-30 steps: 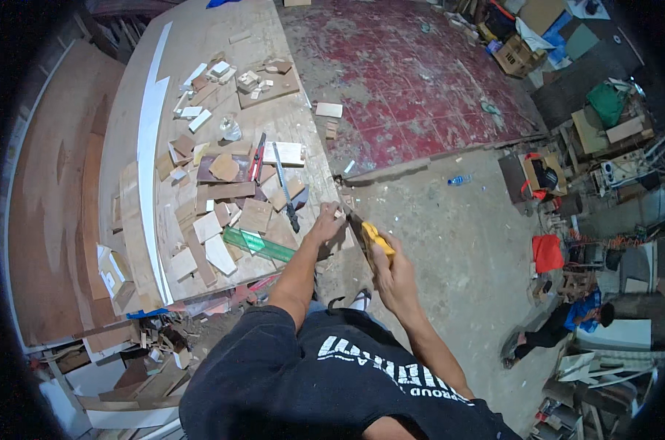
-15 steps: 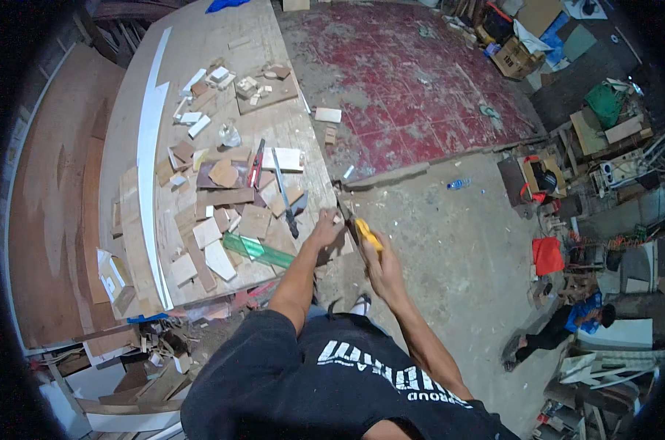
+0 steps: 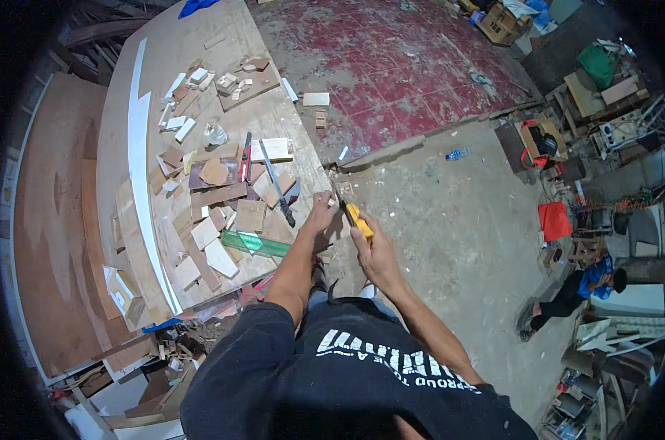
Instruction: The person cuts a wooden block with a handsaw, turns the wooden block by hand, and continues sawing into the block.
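My right hand [image 3: 377, 253] is wrapped round the yellow handle of a hand saw [image 3: 359, 220]. Its narrow dark blade points away from me, along the right edge of the workbench [image 3: 310, 172]. Just left of the blade, my left hand [image 3: 319, 213] is closed at the bench edge, fingers bent. What lies under those fingers is mostly hidden. Nearby on the bench are a long thin tool with a black handle [image 3: 277, 183], a red tool [image 3: 245, 158] and a translucent green strip [image 3: 255, 244].
Wood offcuts [image 3: 250, 216] crowd the bench, with a small clear container [image 3: 215, 134] behind them. A long white strip [image 3: 139, 147] runs along its left side. On the floor lies a blue-labelled bottle [image 3: 457, 154]. A person in blue [image 3: 593, 279] sits at the right.
The whole view has shifted, so the bench sits a little further left. My right hand and the saw have moved slightly, still beside the bench edge. My left hand stays at that edge.
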A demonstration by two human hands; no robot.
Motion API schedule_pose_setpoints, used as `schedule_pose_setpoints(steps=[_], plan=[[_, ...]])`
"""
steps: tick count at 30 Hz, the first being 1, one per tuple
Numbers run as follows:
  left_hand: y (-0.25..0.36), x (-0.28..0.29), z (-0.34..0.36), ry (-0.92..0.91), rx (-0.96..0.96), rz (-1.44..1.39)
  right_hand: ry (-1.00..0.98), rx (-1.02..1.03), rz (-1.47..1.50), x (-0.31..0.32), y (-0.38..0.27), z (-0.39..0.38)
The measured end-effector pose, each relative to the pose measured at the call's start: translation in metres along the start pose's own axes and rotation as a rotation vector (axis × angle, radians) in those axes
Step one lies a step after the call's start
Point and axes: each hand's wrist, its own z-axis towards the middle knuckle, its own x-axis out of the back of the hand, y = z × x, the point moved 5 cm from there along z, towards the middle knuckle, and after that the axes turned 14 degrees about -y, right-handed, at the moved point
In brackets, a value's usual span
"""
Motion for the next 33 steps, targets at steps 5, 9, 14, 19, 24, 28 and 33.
schedule_pose_setpoints(steps=[5, 9, 14, 19, 24, 28, 33], plan=[[-0.005, -0.003, -0.007, -0.047, 0.006, -0.037, 0.008, 0.078, -0.109, 0.007, -0.036, -0.024], [0.002, 0.002, -0.006, 0.039, -0.089, 0.014, -0.059, -0.095, -0.057, 0.0, -0.005, 0.017], [0.006, 0.001, -0.011, -0.018, -0.005, -0.075, -0.015, 0.07, -0.057, 0.002, -0.034, -0.006], [-0.003, 0.0, -0.007, -0.019, -0.027, -0.074, -0.018, -0.027, -0.024, -0.001, -0.004, 0.012], [0.012, 0.001, -0.005, 0.0, -0.054, -0.028, -0.07, -0.079, -0.012, -0.001, -0.009, 0.003], [-0.005, 0.005, -0.008, 0.002, -0.061, 0.006, -0.064, -0.067, -0.038, 0.001, -0.031, 0.004], [0.002, -0.001, -0.001, -0.007, -0.052, -0.025, 0.01, 0.073, 0.022, 0.002, -0.011, 0.016]])
